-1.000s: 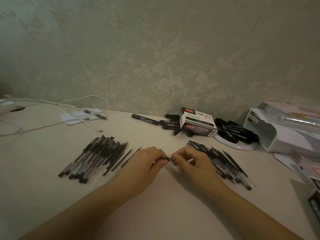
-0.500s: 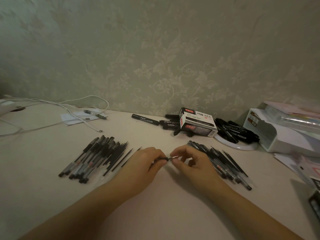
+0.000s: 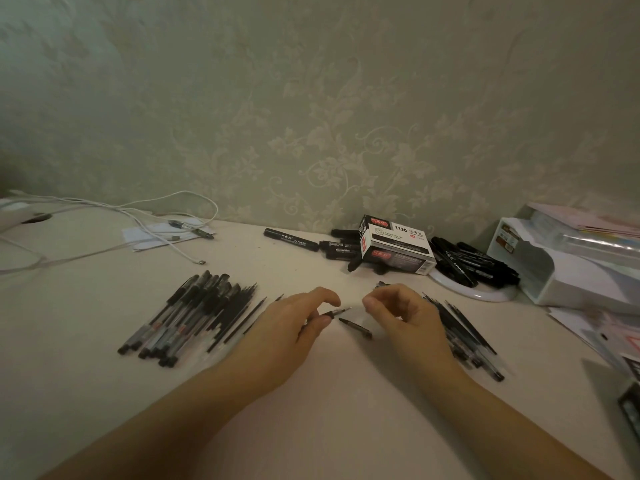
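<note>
Many markers [image 3: 474, 265] heap on plate [image 3: 483, 294]; left hand [image 3: 289, 329] pinches pen [image 3: 337, 312], right hand [image 3: 407, 322] relaxed.

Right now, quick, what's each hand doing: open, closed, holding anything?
Left hand: pinching a thin pen piece.
Right hand: open, fingers loosely curled, nothing seen in them.
</note>
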The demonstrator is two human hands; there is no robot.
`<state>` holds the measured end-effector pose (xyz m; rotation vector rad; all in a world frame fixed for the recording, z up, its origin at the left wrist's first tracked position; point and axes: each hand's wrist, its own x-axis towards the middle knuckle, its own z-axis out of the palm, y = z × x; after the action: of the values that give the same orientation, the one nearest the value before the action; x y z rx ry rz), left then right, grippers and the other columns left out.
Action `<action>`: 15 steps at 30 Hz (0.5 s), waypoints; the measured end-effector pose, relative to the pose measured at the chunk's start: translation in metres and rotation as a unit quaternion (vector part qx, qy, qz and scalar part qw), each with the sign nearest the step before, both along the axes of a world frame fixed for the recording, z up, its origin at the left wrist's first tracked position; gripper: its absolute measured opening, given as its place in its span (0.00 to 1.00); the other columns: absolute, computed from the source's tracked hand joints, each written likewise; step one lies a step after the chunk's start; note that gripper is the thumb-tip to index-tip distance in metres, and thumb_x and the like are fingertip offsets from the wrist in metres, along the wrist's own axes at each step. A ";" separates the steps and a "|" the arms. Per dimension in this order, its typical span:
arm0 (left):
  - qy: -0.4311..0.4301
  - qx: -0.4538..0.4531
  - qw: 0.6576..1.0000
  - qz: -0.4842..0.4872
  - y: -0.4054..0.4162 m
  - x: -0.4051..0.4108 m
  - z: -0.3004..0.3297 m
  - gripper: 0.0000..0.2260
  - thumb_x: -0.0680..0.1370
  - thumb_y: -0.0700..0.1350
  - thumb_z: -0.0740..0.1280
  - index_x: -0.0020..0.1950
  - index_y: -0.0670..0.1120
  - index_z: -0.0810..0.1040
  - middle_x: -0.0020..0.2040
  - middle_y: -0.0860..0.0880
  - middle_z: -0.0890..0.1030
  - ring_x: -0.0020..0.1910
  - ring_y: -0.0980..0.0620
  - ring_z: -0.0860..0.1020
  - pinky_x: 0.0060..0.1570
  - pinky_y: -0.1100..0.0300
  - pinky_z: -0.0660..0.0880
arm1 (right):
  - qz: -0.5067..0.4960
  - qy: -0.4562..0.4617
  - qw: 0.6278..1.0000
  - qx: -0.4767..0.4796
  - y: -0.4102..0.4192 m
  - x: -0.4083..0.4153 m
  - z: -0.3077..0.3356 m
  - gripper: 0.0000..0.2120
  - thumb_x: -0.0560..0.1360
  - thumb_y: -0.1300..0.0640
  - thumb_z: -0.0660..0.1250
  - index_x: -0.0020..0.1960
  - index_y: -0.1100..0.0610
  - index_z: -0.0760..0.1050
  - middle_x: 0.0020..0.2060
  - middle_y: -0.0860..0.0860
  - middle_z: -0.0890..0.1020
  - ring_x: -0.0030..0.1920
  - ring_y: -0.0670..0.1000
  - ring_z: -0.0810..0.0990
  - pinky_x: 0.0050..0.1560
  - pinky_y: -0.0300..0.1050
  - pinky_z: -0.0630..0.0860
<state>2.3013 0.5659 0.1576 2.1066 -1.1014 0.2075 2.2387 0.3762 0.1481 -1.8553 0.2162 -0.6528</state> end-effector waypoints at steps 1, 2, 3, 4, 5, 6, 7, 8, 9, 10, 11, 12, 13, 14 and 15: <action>-0.001 0.004 1.000 0.002 0.000 0.000 0.000 0.09 0.81 0.48 0.60 0.60 0.59 0.72 0.40 0.61 0.74 0.40 0.63 0.74 0.38 0.72 0.68 | -0.009 0.009 1.000 -0.024 0.001 -0.001 0.000 0.03 0.73 0.53 0.74 0.41 0.47 0.81 0.40 0.43 0.84 0.40 0.41 0.80 0.41 0.32 0.72; -0.001 0.008 1.000 0.002 0.000 0.000 0.000 0.09 0.81 0.48 0.59 0.60 0.59 0.72 0.40 0.61 0.74 0.41 0.63 0.74 0.39 0.71 0.68 | -0.010 0.022 0.998 -0.062 0.001 -0.002 0.000 0.03 0.73 0.51 0.74 0.41 0.47 0.81 0.40 0.41 0.83 0.41 0.41 0.79 0.40 0.32 0.71; -0.001 0.011 1.000 0.003 0.000 0.000 0.001 0.09 0.81 0.48 0.59 0.60 0.59 0.72 0.41 0.60 0.74 0.41 0.62 0.74 0.40 0.70 0.68 | -0.006 0.034 0.994 -0.107 0.003 -0.003 -0.001 0.03 0.72 0.49 0.74 0.41 0.46 0.80 0.40 0.39 0.82 0.42 0.40 0.78 0.40 0.31 0.70; -0.001 0.014 1.000 0.004 0.000 0.000 0.001 0.09 0.81 0.48 0.59 0.60 0.58 0.72 0.41 0.60 0.73 0.41 0.62 0.74 0.41 0.69 0.69 | -0.001 0.044 0.986 -0.158 0.005 -0.004 -0.001 0.03 0.73 0.48 0.73 0.42 0.45 0.80 0.40 0.37 0.81 0.43 0.39 0.77 0.39 0.30 0.69; -0.002 0.015 1.000 0.005 0.000 0.001 0.001 0.10 0.81 0.47 0.59 0.60 0.58 0.73 0.41 0.60 0.73 0.42 0.61 0.74 0.42 0.68 0.70 | 0.004 0.051 0.976 -0.213 0.006 -0.005 -0.002 0.03 0.73 0.48 0.73 0.43 0.44 0.80 0.40 0.36 0.80 0.45 0.39 0.76 0.40 0.30 0.68; -0.005 0.014 1.000 0.006 0.000 0.001 0.001 0.10 0.81 0.47 0.60 0.60 0.58 0.73 0.42 0.60 0.73 0.42 0.60 0.74 0.42 0.68 0.70 | 0.010 0.055 0.962 -0.269 0.007 -0.005 -0.003 0.02 0.74 0.48 0.71 0.44 0.44 0.80 0.39 0.36 0.79 0.45 0.38 0.74 0.40 0.30 0.67; -0.010 0.014 1.000 0.007 0.000 0.001 0.000 0.10 0.81 0.46 0.60 0.60 0.57 0.73 0.42 0.59 0.74 0.42 0.60 0.74 0.42 0.67 0.70 | 0.016 0.055 0.947 -0.318 0.008 -0.005 -0.004 0.01 0.75 0.48 0.70 0.45 0.44 0.79 0.39 0.35 0.78 0.46 0.38 0.73 0.41 0.30 0.66; -0.015 0.013 1.000 0.008 0.001 0.001 0.000 0.10 0.81 0.46 0.60 0.60 0.57 0.73 0.43 0.58 0.74 0.42 0.59 0.73 0.42 0.65 0.70 | 0.022 0.052 0.933 -0.354 0.008 -0.004 -0.005 0.02 0.76 0.49 0.69 0.45 0.45 0.79 0.39 0.34 0.77 0.46 0.37 0.72 0.42 0.30 0.65; -0.019 0.014 1.000 0.008 0.001 0.002 -0.001 0.10 0.81 0.46 0.59 0.60 0.57 0.73 0.43 0.57 0.74 0.42 0.59 0.73 0.43 0.64 0.70 | 0.027 0.048 0.924 -0.378 0.009 -0.004 -0.006 0.02 0.77 0.50 0.69 0.45 0.45 0.79 0.38 0.34 0.75 0.46 0.37 0.70 0.42 0.31 0.64; -0.020 0.014 1.000 0.008 0.001 0.002 -0.001 0.10 0.82 0.46 0.59 0.60 0.57 0.73 0.44 0.57 0.75 0.43 0.58 0.74 0.44 0.62 0.71 | 0.032 0.045 0.919 -0.391 0.009 -0.004 -0.007 0.02 0.77 0.50 0.69 0.45 0.45 0.78 0.38 0.35 0.75 0.46 0.37 0.70 0.42 0.31 0.64; -0.020 0.016 1.000 0.008 0.001 0.002 -0.002 0.10 0.82 0.46 0.59 0.61 0.57 0.73 0.44 0.57 0.75 0.44 0.58 0.74 0.45 0.61 0.72 | 0.035 0.044 0.916 -0.396 0.010 -0.004 -0.008 0.02 0.77 0.50 0.69 0.45 0.44 0.78 0.38 0.36 0.75 0.45 0.38 0.70 0.42 0.32 0.64; -0.020 0.017 1.000 0.008 0.001 0.002 -0.002 0.10 0.82 0.46 0.59 0.61 0.57 0.73 0.45 0.57 0.75 0.44 0.58 0.73 0.45 0.61 0.72 | 0.038 0.045 0.916 -0.397 0.011 -0.004 -0.008 0.02 0.76 0.49 0.69 0.45 0.44 0.78 0.38 0.38 0.75 0.45 0.39 0.70 0.42 0.33 0.65; -0.020 0.020 1.000 0.008 0.001 0.002 -0.003 0.10 0.82 0.46 0.59 0.61 0.57 0.73 0.45 0.58 0.74 0.44 0.59 0.73 0.45 0.61 0.71 | 0.039 0.046 0.916 -0.396 0.011 -0.004 -0.008 0.01 0.76 0.48 0.69 0.46 0.44 0.78 0.39 0.39 0.75 0.45 0.40 0.71 0.43 0.34 0.67; -0.019 0.023 1.000 0.008 0.001 0.002 -0.003 0.10 0.82 0.46 0.59 0.61 0.57 0.73 0.45 0.58 0.74 0.44 0.59 0.72 0.45 0.63 0.71 | 0.039 0.047 0.917 -0.394 0.012 -0.004 -0.008 0.02 0.76 0.47 0.69 0.47 0.44 0.78 0.40 0.39 0.76 0.46 0.41 0.71 0.44 0.35 0.68; -0.017 0.025 0.999 0.010 0.000 0.003 -0.003 0.10 0.82 0.46 0.58 0.61 0.58 0.73 0.45 0.58 0.74 0.43 0.60 0.73 0.44 0.64 0.70 | 0.038 0.047 0.919 -0.389 0.012 -0.004 -0.007 0.03 0.76 0.46 0.68 0.49 0.44 0.78 0.41 0.39 0.76 0.46 0.40 0.72 0.45 0.35 0.69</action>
<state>2.3039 0.5664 0.1544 2.1664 -1.1173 0.2279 2.2345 0.3881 0.1407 -2.6480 -0.0754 -0.6452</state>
